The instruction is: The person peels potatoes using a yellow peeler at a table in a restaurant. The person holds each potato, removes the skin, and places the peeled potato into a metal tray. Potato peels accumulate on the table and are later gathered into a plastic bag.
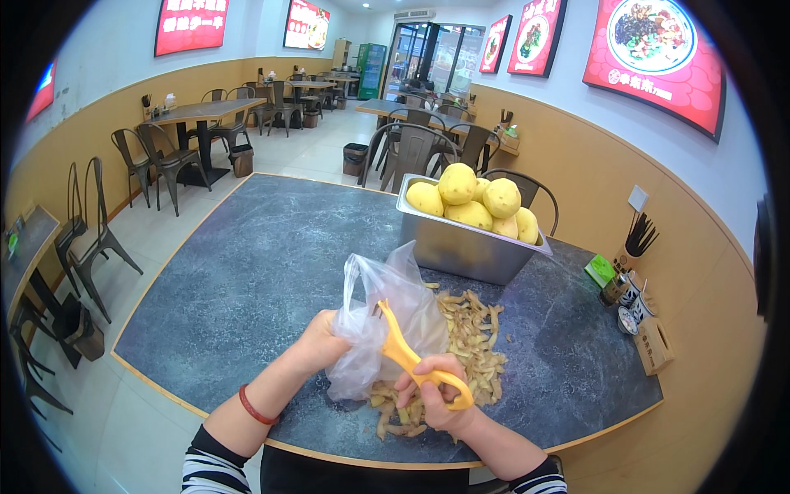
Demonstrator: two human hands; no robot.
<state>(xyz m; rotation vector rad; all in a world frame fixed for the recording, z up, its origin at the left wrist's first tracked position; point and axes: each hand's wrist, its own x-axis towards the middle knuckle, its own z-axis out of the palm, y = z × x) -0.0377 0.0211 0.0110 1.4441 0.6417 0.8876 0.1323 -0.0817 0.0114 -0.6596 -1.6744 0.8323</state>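
My left hand (322,339) grips the gathered edge of a translucent plastic bag (419,302), and part of that hand is hidden by the film. In my right hand (437,389) is a yellow vegetable peeler (402,353), its head pointing up and away from me, in front of the bag. A pile of potato peelings (475,346) lies on the dark table beside and partly under the bag. Behind them stands a deep stainless steel pan (466,247) heaped with peeled potatoes (458,184).
The dark grey table (247,272) has a wooden edge. At its right by the wall are a chopstick holder (626,258), a green tissue pack (600,270), condiment jars (631,290) and a wooden box (654,346). A metal chair (412,151) stands beyond.
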